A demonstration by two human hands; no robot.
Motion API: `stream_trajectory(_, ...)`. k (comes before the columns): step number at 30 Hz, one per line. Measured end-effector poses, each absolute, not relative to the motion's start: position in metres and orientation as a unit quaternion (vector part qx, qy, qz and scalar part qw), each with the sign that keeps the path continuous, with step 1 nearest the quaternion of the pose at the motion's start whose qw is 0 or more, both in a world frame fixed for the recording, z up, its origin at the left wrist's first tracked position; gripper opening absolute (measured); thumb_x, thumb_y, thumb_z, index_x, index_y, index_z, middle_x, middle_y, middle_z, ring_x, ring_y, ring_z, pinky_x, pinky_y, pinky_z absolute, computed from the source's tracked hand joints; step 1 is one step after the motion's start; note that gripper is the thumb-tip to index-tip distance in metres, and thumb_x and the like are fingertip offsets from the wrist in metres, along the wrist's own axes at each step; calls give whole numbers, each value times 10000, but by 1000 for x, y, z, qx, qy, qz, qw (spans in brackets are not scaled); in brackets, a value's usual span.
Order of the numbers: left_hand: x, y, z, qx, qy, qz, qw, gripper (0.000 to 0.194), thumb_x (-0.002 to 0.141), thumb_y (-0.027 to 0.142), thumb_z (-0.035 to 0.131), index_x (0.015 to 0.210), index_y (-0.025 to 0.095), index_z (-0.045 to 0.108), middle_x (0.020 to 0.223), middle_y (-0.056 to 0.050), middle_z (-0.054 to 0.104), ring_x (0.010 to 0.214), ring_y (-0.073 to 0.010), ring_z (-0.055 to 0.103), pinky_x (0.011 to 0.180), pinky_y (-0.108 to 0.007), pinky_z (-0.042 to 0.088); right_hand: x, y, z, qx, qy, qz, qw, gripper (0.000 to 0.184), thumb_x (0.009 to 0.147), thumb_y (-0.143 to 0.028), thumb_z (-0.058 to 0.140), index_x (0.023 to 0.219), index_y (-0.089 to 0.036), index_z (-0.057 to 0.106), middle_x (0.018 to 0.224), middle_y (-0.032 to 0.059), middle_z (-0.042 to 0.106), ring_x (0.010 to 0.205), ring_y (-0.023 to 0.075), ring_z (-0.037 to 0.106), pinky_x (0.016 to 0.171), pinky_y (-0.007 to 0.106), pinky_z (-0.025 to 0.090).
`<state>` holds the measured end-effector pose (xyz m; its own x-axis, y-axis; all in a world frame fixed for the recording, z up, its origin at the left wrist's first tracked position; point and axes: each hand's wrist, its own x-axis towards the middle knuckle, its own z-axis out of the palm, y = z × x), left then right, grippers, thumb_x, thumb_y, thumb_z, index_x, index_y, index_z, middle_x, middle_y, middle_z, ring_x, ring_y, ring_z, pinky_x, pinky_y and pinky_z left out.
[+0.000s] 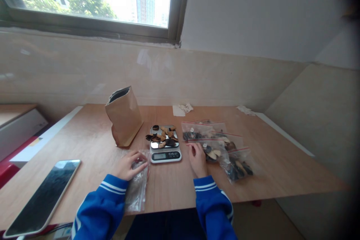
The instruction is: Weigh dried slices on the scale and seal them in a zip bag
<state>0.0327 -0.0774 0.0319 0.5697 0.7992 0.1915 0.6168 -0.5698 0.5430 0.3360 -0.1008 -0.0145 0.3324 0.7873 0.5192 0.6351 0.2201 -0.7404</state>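
My left hand (131, 165) rests on clear zip bags (137, 195) that lie flat at the table's front, its fingers bent and apart. Right of the scale, my right hand (197, 159) lies loosely curled against the left edge of a filled zip bag (213, 152); its fingertips partly cover the bag's corner. Between my hands stands a small digital scale (165, 156), its display too small to read. Dried brown and dark slices (165, 135) are spread on its metal plate, some overhanging the left side.
A brown paper bag (126, 118) stands with its top open behind my left hand. Several filled zip bags (239, 167) overlap at right. A phone (45, 195) lies at left. Crumpled tissue (185, 108) and a white paper (177, 111) lie by the wall.
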Motion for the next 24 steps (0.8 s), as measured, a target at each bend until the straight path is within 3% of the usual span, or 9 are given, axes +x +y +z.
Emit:
stream_trajectory(6, 20, -93, 10, 872, 423, 190, 154, 597, 741, 574, 627, 1242, 253, 580, 1164, -102, 596, 1051, -275, 576, 886, -417, 474, 333, -103, -4, -599, -561, 74, 566, 195, 896, -247, 444, 837, -194, 622, 869, 68, 616, 835, 198, 607, 811, 360, 505)
stream_trajectory(9, 19, -97, 2, 870, 439, 193, 118, 469, 793, 531, 594, 1176, 264, 623, 1138, -89, 617, 1006, -257, 595, 860, -414, 478, 330, -106, 8, -592, -550, 75, 584, 202, 901, -259, 439, 829, -194, 617, 859, 70, 619, 849, 202, 609, 797, 358, 509)
stream_trajectory(14, 21, -100, 11, 853, 445, 272, 11, 279, 878, 440, 515, 978, 227, 664, 924, -54, 689, 860, -223, 632, 776, -374, 473, 307, -123, 26, -575, -577, 114, 568, 216, 921, -279, 430, 857, -200, 621, 865, 63, 632, 848, 192, 605, 768, 323, 497)
stream_trajectory(20, 30, -109, 38, 810, 406, 412, -94, 351, 883, 358, 551, 1214, 243, 568, 1050, -55, 688, 925, -211, 627, 812, -340, 452, 241, -150, 49, -475, -685, 295, 467, 221, 890, -292, 523, 1066, -204, 623, 968, 49, 629, 828, 155, 588, 765, 275, 490)
stream_trajectory(24, 40, -120, 46, 791, 426, 428, -92, 465, 895, 301, 535, 1351, 287, 447, 1186, -72, 629, 1034, -226, 591, 875, -361, 432, 216, -154, 62, -455, -675, 324, 482, 162, 887, -259, 522, 942, -195, 660, 876, 32, 654, 742, 137, 576, 725, 266, 479)
